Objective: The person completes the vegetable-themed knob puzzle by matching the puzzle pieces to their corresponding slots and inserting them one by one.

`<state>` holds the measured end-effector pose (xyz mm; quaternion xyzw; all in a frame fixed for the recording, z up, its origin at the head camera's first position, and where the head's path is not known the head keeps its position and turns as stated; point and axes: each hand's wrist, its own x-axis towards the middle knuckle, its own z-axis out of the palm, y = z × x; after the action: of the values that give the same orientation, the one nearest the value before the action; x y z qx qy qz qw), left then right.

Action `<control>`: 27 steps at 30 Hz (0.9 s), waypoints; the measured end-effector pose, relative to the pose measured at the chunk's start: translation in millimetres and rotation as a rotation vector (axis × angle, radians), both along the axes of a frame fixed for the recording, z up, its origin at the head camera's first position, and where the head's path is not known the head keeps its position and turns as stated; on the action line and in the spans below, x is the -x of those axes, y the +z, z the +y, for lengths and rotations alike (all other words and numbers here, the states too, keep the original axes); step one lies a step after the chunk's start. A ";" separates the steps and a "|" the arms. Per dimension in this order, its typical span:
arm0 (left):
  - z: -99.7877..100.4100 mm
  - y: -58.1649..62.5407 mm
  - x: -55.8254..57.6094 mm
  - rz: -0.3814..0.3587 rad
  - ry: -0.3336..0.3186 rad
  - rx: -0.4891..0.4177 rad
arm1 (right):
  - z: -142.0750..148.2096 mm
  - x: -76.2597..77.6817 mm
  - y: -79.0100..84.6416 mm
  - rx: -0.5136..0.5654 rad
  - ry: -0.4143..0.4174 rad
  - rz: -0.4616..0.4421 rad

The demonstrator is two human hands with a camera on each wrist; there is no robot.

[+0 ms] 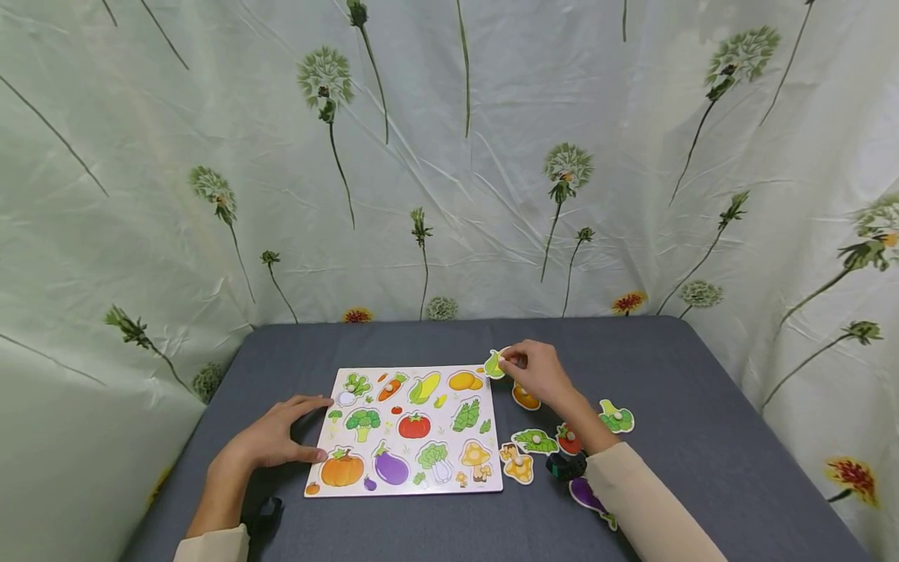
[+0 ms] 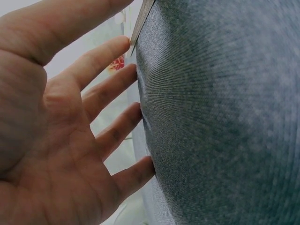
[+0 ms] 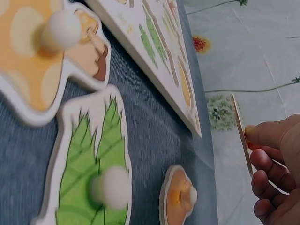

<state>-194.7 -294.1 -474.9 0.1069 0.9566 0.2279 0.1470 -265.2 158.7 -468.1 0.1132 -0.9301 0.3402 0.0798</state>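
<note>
A white puzzle board (image 1: 449, 480) printed with vegetables lies on the dark grey cloth. My left hand (image 1: 270, 435) is at its left edge, fingers and thumb spread, the thumb tip on the lower left edge. In the left wrist view that hand (image 2: 65, 122) shows straight, parted fingers, their tips right at the grey cloth. My right hand (image 1: 539, 373) pinches a green and yellow corn piece (image 1: 494, 365) by the board's upper right corner. The right wrist view shows the piece (image 3: 242, 136) edge-on between the thumb and fingers of the right hand (image 3: 276, 164), raised above the table.
Loose knobbed pieces lie right of the board: an orange one (image 1: 525, 396), a mushroom (image 1: 520, 468), a green leafy one (image 1: 535, 442), a tomato (image 1: 570, 441), an eggplant (image 1: 586, 495) and a green vegetable (image 1: 618, 418). A flowered curtain (image 1: 485, 234) hangs behind the table.
</note>
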 end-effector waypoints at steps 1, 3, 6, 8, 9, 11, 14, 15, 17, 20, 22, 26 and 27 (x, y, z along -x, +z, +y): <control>0.2 0.2 -0.1 -0.002 0.001 0.000 | -2.6 0.6 0.0 0.004 0.005 -0.005; 0.4 0.5 -0.2 -0.005 0.003 -0.001 | -8.1 1.8 -0.5 0.008 0.011 -0.018; 0.4 0.5 -0.3 -0.007 0.004 0.000 | -16.8 3.1 -1.5 0.013 0.026 -0.035; 0.3 0.3 -0.3 -0.005 0.004 0.002 | -22.7 3.3 -1.7 0.021 0.039 -0.044; 0.2 0.2 -0.2 -0.004 0.003 0.003 | -25.4 3.4 -1.8 0.024 0.047 -0.048; 0.1 0.0 0.0 -0.001 0.001 0.002 | -30.1 3.7 -2.8 0.024 0.066 -0.047; -0.2 0.0 0.4 -0.002 -0.002 0.000 | -36.5 5.0 -4.8 0.014 0.093 -0.032; -0.3 0.1 0.5 -0.002 -0.002 0.002 | -38.3 5.1 -5.3 0.013 0.100 -0.028; -0.4 0.1 0.7 -0.004 -0.002 0.004 | -41.6 5.3 -6.0 0.012 0.112 -0.020; -0.5 -0.1 0.9 -0.004 -0.003 0.006 | -46.1 5.3 -7.0 0.025 0.125 -0.020; -0.7 0.0 1.1 -0.002 -0.005 0.003 | -49.5 5.9 -8.2 0.023 0.127 -0.026; -1.1 0.2 1.2 0.004 -0.011 -0.003 | -58.0 7.3 -9.6 0.029 0.150 -0.039; -1.1 0.1 1.3 0.003 -0.010 -0.004 | -60.1 7.7 -9.8 0.028 0.157 -0.042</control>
<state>-196.0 -295.2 -474.7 0.1124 0.9558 0.2289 0.1464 -272.8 98.6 -477.9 0.1775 -0.9149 0.3609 0.0349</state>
